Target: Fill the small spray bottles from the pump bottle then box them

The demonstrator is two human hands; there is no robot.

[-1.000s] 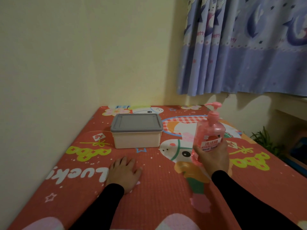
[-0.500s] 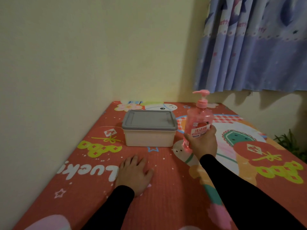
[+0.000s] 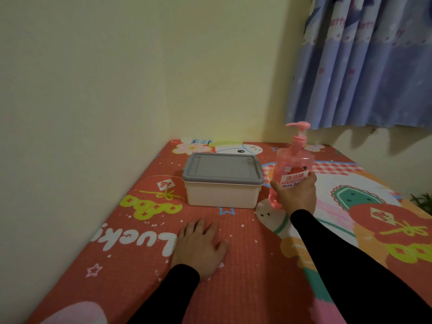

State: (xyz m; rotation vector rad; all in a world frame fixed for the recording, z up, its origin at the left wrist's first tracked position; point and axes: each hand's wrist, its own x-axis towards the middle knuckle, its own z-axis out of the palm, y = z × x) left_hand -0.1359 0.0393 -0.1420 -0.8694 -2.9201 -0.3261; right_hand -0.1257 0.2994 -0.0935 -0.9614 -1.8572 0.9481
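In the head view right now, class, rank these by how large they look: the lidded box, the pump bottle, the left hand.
1. lidded box, clearly largest.
2. pump bottle and left hand look alike; the hand is nearer the camera, so unranked.

The mat [image 3: 245,265] is red, printed with cartoon figures, lime coins and white lettering. At its eleven o'clock a cream box [image 3: 222,195] wears a grey lid [image 3: 223,169]. At one o'clock, the pink pump bottle [image 3: 293,164]. Blue patterned curtain [image 3: 364,73]; black sleeves [image 3: 346,260].
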